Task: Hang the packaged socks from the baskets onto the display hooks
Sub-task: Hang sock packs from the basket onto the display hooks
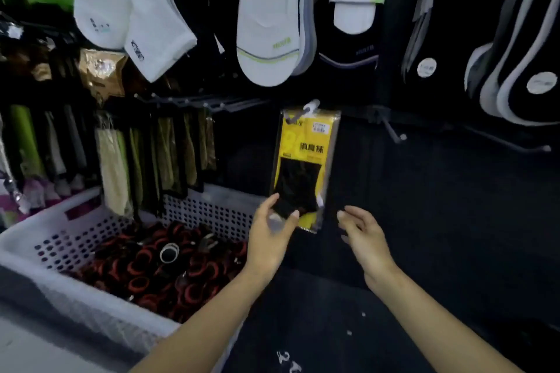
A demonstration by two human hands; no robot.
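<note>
Basket of white perforated plastic sits lower left, holding red-and-black rolled items. Yellow sock package hangs on a display hook. Left hand touches its lower corner with loosely spread fingers, while right hand hovers just beside it, fingers relaxed and holding nothing.

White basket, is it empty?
No, the white basket holds a big pile of black and red bundles that covers its bottom.
</note>
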